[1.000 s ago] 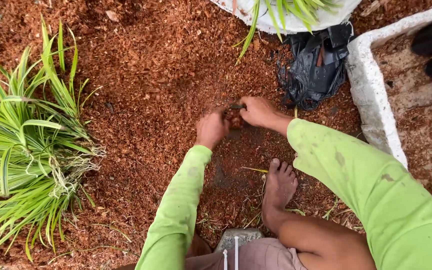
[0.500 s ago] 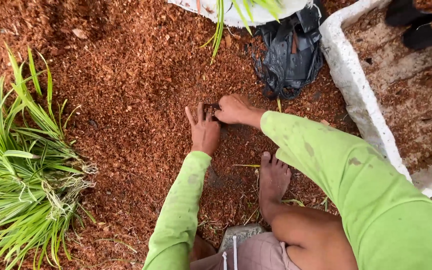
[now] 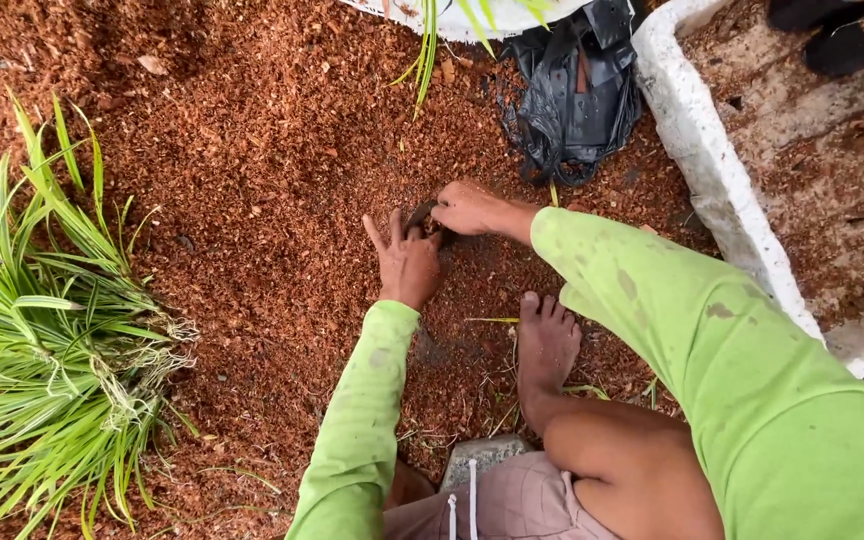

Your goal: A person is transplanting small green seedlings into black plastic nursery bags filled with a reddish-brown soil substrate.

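The left hand [image 3: 408,262] lies flat on the reddish mulch ground [image 3: 252,170], fingers spread and holding nothing. Just beside it, the right hand [image 3: 467,208] is curled around a small dark tool [image 3: 420,215] pressed into the mulch. A pile of striped green plants [image 3: 42,350] lies well apart to the left, with open ground between. A black plastic bag [image 3: 577,100] and a white foam box [image 3: 712,190] hem in the right side. A bare foot [image 3: 547,345] rests near the hands.

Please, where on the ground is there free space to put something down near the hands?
Free: the wide brown mulch between the striped grass clump and the left hand. Crowded: around the right hand, with the black plastic bag, the white foam box and the bare foot close by.
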